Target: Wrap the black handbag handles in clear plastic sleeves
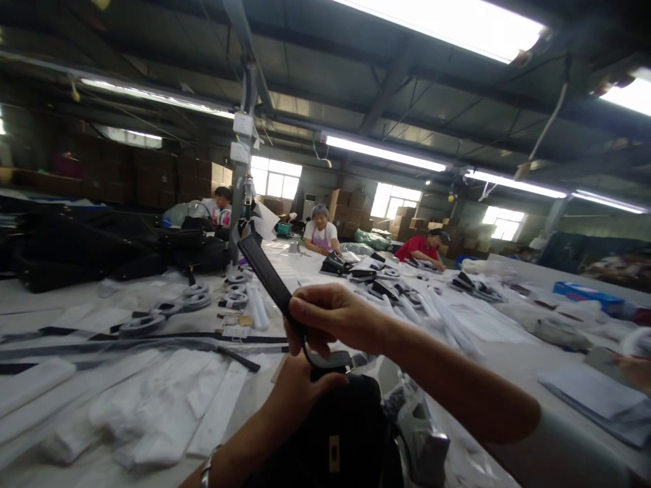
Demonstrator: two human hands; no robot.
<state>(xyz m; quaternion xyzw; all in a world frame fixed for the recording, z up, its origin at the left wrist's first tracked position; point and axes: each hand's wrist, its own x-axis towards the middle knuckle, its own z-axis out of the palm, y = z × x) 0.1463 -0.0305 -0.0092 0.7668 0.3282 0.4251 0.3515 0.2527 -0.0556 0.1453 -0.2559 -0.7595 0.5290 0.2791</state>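
Note:
A black handbag (350, 420) with a small gold-coloured metal fitting on its front is upright close to me at the bottom centre. My right hand (330, 315) pinches a black strap (264, 271) between thumb and fingers, its free end pointing up and to the left. Below the pinch the strap curves down to the top of the bag. My left hand (300, 390) grips the bag at its top edge, thumb lying across it, the other fingers mostly hidden.
White packing sheets (152, 407) and rolled grey-white straps (188, 298) cover the table at left. Black bags (116, 244) are piled behind them. A grey metal device (427, 440) stands beside the handbag. Several people work across the table; a blue box (587, 298) sits at right.

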